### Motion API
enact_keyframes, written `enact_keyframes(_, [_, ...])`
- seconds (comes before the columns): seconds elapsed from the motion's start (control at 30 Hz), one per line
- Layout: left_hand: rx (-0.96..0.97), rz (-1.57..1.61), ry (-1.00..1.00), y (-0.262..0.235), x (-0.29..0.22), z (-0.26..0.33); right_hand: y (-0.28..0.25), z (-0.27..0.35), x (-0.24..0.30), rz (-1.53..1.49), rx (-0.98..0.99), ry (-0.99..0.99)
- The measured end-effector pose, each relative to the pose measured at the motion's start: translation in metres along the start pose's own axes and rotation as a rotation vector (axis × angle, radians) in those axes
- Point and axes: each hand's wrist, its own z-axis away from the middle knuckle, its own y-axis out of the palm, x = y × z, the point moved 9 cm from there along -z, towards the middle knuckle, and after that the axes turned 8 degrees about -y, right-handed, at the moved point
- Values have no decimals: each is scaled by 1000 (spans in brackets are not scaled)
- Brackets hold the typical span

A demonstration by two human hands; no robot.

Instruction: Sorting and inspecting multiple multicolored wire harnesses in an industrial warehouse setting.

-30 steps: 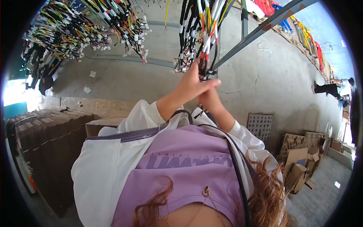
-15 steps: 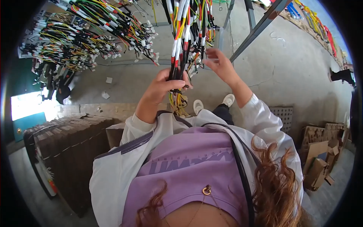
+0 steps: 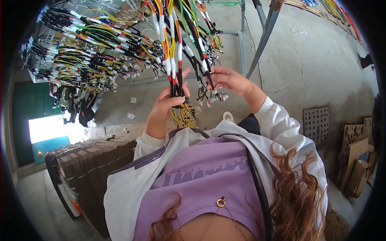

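A bundle of wire harnesses hangs down in front of me, with black sleeves, white and red bands, and yellow, red and green wires. My left hand is closed round its lower part, the thumb lying across the front. Below that grip dangle thin yellow and black wire ends. To the right, my right hand has thumb and fingers closed on the black sleeve of another hanging harness. Small white connectors hang just under those fingers. The fingertips are partly hidden by the wires.
Many more harnesses hang in rows at the upper left. Grey metal frame posts rise at the upper right. A stack of flattened cardboard stands at lower left. Cardboard pieces and a perforated panel are at right.
My right hand, open and apart from the wires before, has closed on a black-sleeved harness. My left hand keeps its hold, and the hanging harnesses have spread apart. The view has shifted slightly.
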Motion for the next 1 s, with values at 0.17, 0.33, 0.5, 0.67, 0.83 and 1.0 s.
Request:
enact_keyframes(0.17, [116,146,80,9,3,-14,19,3,-7,183,-106,-75])
enact_keyframes(0.33, [79,103,101,6,4,-17,-1,27,17,619,-521,-120])
enact_keyframes(0.5, [90,193,62,5,8,-12,-26,80,80,1336,-967,-680])
enact_keyframes(0.67, [158,278,2,15,7,-10,8,97,80,1601,-671,-672])
enact_keyframes(0.83, [212,455,27,27,8,-9,97,52,23,1384,-136,-571])
enact_keyframes(1.0, [249,437,-55,9,-6,30,47,53,87,1125,-468,-796])
